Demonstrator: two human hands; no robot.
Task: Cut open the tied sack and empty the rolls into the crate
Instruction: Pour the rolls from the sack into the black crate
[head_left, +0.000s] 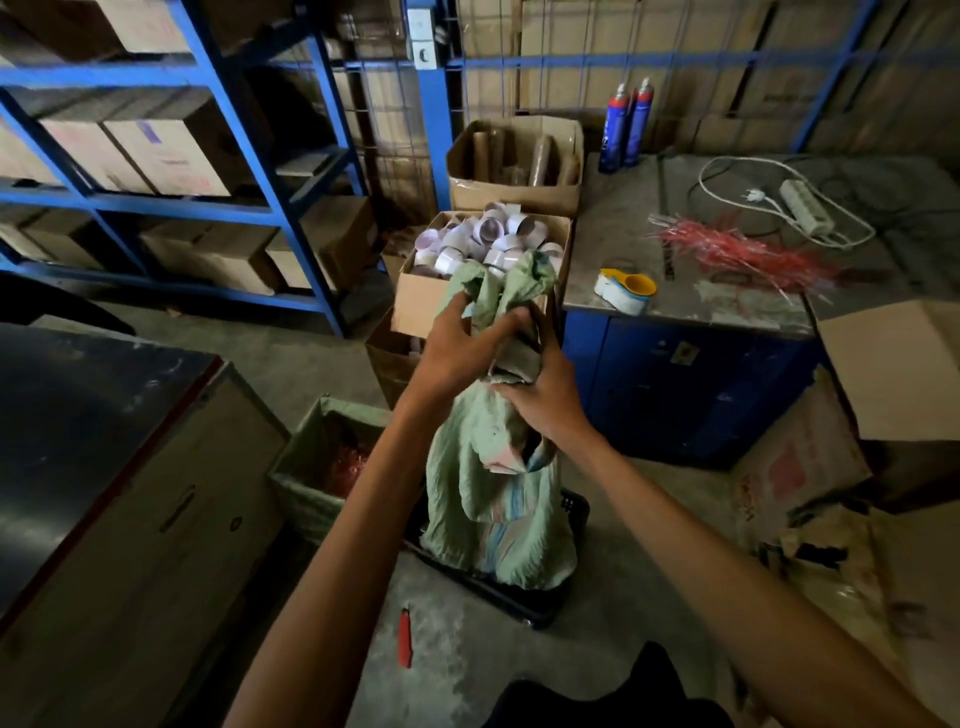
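A pale green woven sack hangs upright in the middle, its lower end resting in a black plastic crate on the floor. My left hand grips the bunched upper part of the sack. My right hand clasps the sack just below, on its right side. The sack's top flops open above my fingers. No rolls show inside the crate, whose inside is hidden by the sack. A red utility knife lies on the concrete floor to the crate's left.
A cardboard box of white rolls stands behind the sack, another open box behind it. A green-lined bin with red strips is left. A workbench at right holds tape, red strips, spray cans. Blue shelving stands left.
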